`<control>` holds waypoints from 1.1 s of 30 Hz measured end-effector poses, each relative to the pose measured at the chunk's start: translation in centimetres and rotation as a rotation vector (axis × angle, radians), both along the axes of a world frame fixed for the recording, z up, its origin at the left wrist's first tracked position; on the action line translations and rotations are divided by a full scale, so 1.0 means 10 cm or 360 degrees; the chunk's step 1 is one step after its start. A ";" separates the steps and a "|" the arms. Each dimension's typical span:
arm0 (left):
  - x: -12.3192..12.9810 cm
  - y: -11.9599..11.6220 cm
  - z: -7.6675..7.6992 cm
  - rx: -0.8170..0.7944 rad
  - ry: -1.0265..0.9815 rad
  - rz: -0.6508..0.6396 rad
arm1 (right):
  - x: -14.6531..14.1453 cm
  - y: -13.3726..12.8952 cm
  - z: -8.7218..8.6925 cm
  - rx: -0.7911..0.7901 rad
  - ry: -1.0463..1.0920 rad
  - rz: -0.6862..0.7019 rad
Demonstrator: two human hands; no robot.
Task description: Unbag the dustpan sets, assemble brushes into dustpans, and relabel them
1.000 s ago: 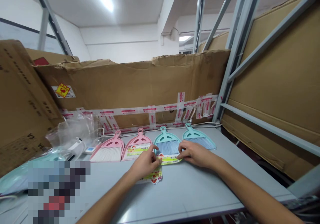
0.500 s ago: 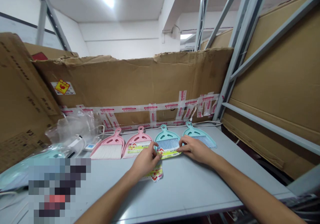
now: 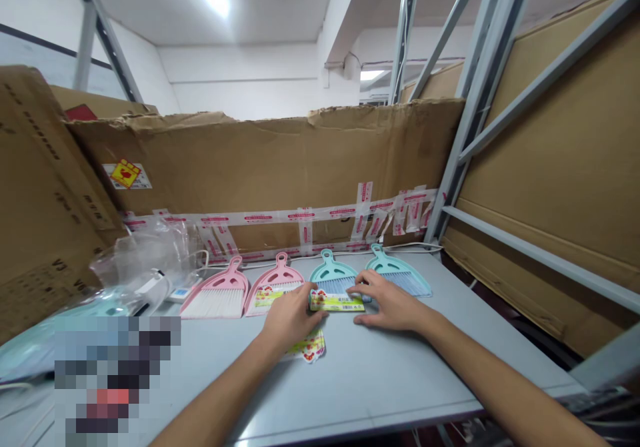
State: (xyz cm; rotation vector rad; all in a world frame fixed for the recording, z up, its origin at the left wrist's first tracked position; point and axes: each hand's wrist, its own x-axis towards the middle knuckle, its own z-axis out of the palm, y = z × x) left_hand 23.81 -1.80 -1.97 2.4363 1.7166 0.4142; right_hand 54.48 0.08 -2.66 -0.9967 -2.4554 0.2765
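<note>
A row of small dustpans with brushes lies along the back of the grey table: a pink dustpan (image 3: pixel 216 292) at far left, a second pink dustpan (image 3: pixel 280 268), a teal dustpan (image 3: pixel 329 272) and another teal dustpan (image 3: pixel 403 277) at right. A yellow-and-white label card (image 3: pixel 339 301) lies across the front of the inner teal one. My left hand (image 3: pixel 290 315) grips the card's left end between thumb and fingers. Around its right end my right hand (image 3: pixel 393 304) is open, thumb and index apart, index fingertip at the upper edge. A similar card (image 3: pixel 269 295) covers the second pink dustpan's front.
More label cards (image 3: pixel 311 348) lie on the table (image 3: pixel 380 380) below my left wrist. Clear plastic bags (image 3: pixel 155 254) and bagged teal items (image 3: pixel 75 317) occupy the left side. Behind stands a taped cardboard box (image 3: pixel 280 160); a metal rack post (image 3: pixel 453 167) rises at right.
The label card now sits straighter and slightly higher, its right end more visible. My right hand's fingers have spread, with the thumb now showing; my left thumb has moved slightly right.
</note>
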 end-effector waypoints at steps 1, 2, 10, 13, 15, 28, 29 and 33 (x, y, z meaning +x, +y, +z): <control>0.00 0.00 0.00 -0.0004 0.0003 -0.0004 | 0.00 0.01 -0.01 0.0000 0.0015 -0.0008; 0.00 0.01 0.00 -0.0005 0.0004 -0.0009 | 0.00 0.03 -0.02 0.0007 0.0027 -0.0019; 0.05 0.07 -0.04 0.0031 -0.0088 -0.0042 | -0.01 0.10 -0.10 0.0094 0.0054 -0.0092; 0.05 0.10 -0.06 0.0054 -0.0155 -0.0075 | -0.01 0.11 -0.10 0.0105 0.0052 -0.0121; 0.03 0.11 -0.07 0.0072 -0.0183 -0.0119 | 0.00 0.11 -0.10 0.0102 0.0060 -0.0119; -0.14 -0.02 -0.08 0.0435 0.0048 -0.0531 | 0.10 0.04 0.03 -0.0181 -0.0017 -0.0141; -0.13 -0.01 -0.07 0.0427 0.0062 -0.0531 | 0.11 0.04 0.04 -0.0195 -0.0024 -0.0149; -0.11 0.05 -0.09 0.0437 0.0057 -0.0518 | 0.11 0.04 0.04 -0.0213 -0.0049 -0.0192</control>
